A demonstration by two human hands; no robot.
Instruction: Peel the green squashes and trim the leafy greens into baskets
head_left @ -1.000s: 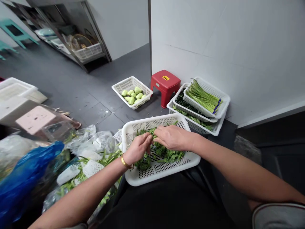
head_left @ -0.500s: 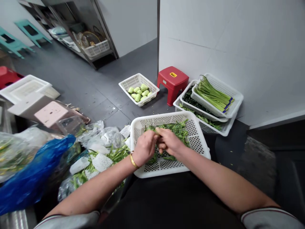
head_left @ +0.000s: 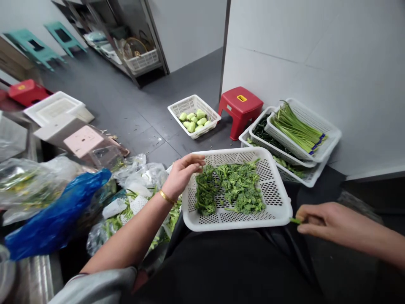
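A white perforated basket [head_left: 275, 185] rests before my lap, with cut broccolini-like greens [head_left: 243, 190] lying in it. My left hand [head_left: 183, 173], with a gold bangle on the wrist, is over the basket's left rim. Its fingers are stretched out and the thumb is apart from them; nothing shows between them. Off the basket's right front corner, my right hand [head_left: 319, 219] pinches a short green stem [head_left: 295, 220] between thumb and fingers.
Left of the basket lie a blue plastic bag [head_left: 60, 215], clear bags and long-stemmed greens. Ahead stand a basket of pale green squash-like vegetables [head_left: 194, 122] and a red stool [head_left: 242, 103]. Stacked baskets with long green stalks [head_left: 297, 126] stand at the right by the wall.
My hands were together over the basket and have parted. The right went out past the basket's right side with the stem; the left drew back to the left rim. The view turned slightly left.
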